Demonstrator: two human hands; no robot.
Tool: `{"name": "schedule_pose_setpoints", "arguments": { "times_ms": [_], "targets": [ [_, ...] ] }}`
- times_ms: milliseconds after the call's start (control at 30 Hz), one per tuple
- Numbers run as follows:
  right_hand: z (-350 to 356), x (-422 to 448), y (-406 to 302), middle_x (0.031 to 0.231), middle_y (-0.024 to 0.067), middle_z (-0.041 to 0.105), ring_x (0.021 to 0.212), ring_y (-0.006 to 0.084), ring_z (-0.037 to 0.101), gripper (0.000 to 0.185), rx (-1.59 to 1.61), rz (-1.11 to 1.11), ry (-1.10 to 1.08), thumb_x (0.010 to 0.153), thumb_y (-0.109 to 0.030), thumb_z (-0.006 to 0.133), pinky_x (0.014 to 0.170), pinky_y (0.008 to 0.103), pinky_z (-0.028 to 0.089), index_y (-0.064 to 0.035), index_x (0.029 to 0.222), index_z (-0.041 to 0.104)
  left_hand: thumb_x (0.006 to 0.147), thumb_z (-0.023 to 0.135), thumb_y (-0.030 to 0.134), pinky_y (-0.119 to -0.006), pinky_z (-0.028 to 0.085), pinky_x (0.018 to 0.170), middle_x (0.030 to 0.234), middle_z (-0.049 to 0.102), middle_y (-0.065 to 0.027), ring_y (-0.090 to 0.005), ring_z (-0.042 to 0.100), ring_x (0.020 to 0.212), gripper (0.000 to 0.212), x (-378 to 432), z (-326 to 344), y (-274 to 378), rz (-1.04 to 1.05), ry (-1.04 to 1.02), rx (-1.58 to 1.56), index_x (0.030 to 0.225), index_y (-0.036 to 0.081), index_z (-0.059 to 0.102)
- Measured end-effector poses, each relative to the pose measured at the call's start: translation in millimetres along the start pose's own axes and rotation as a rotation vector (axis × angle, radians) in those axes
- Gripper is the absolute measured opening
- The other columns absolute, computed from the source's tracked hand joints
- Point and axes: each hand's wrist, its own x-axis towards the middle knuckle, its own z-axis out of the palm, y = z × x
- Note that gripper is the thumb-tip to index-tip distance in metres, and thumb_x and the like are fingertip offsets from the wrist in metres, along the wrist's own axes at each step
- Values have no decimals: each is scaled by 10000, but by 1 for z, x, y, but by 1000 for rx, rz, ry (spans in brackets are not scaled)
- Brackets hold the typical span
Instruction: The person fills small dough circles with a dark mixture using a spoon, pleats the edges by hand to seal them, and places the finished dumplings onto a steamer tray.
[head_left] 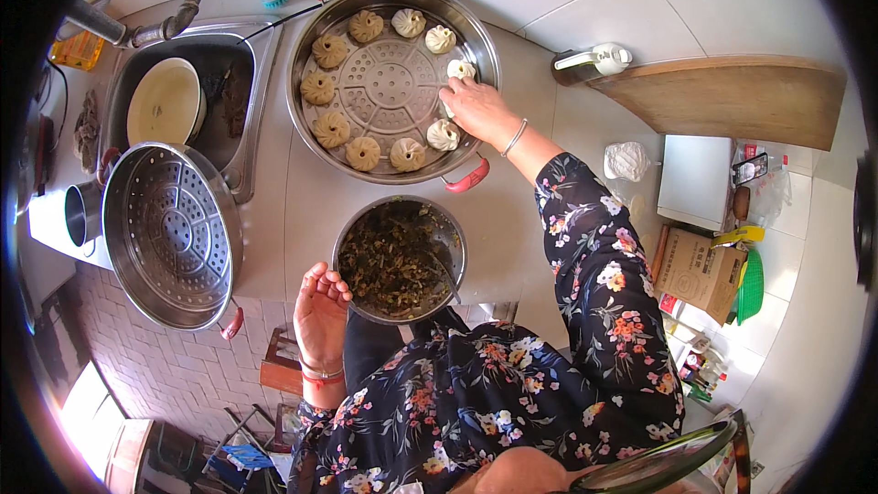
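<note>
A round metal steamer tray (391, 82) holds a ring of pleated buns, some brownish and some whiter. My right hand (477, 106) reaches over its right side, fingertips at a white bun (449, 110) that they partly cover; another white bun (461, 69) lies just above the fingers. Whether the fingers still grip the covered bun is unclear. Below the tray, a metal bowl (461, 247) contains chopped dark green filling (391, 261) with a utensil handle resting in it. My left hand (322, 312) is raised palm up by the bowl's left rim, fingers loosely curled and holding nothing.
A second steamer tray (180, 223) tilts beside the sink, near a metal cup (82, 213). In the sink (264, 82) sits a cream basin (164, 99). A bagged white lump (625, 161) lies on the right of the counter, below a dark bottle with a white top (593, 63).
</note>
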Motion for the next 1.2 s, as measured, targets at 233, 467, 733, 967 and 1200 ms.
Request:
{"name": "schedule_pose_setpoints", "arguments": {
  "times_ms": [233,467,733,967,1200],
  "targets": [
    [-2,2,8,1124,143,583,1120,316,591,148,68,-127,-50,865,-73,580,891,414,540,-53,1003,632,1042,493,205,-305,507,831,998,655,-73,-189,621,903,271,0,-6,0,-6,13,10,1206,20,603],
    [-13,-7,29,1222,145,592,1163,339,579,414,414,18,-31,800,59,604,978,420,492,-25,1206,601,1045,485,211,-311,510,853,1011,654,-74,-190,621,923,279,0,-8,1,10,13,7,1217,22,596],
    [-13,-3,9,1225,159,611,1091,331,635,173,66,-34,-96,893,-71,555,885,444,540,-47,1043,639,1045,488,204,-316,508,846,1023,656,-83,-201,620,925,280,3,-3,1,-24,-35,9,1219,14,596],
    [-14,-6,-4,1161,195,631,1050,358,655,159,232,33,25,908,-114,574,863,445,555,-41,1037,633,1041,494,202,-320,505,844,1024,660,-85,-204,621,928,280,1,-3,1,-27,-22,17,1220,13,599],
    [16,11,-17,1021,188,677,909,359,699,167,47,327,95,919,-127,553,753,460,579,-11,982,655,1038,502,206,-335,505,852,1028,663,-86,-209,619,932,279,4,7,-6,-53,-51,17,1225,22,594]
  ]
}}
